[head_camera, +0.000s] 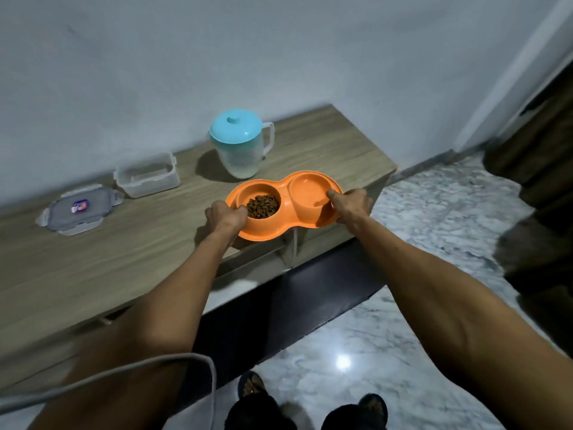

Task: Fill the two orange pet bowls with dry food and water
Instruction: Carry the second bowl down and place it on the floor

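Orange plastic double pet bowl [283, 206]: kibble one side, water other.
Left hand [226, 217], right hand [352, 203]: gripping opposite rims.
Carry: level (water spills).

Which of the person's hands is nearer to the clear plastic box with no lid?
Left. The left hand grips the kibble end of the orange double bowl, the end towards the clear box. The right hand grips the far end, farther away.
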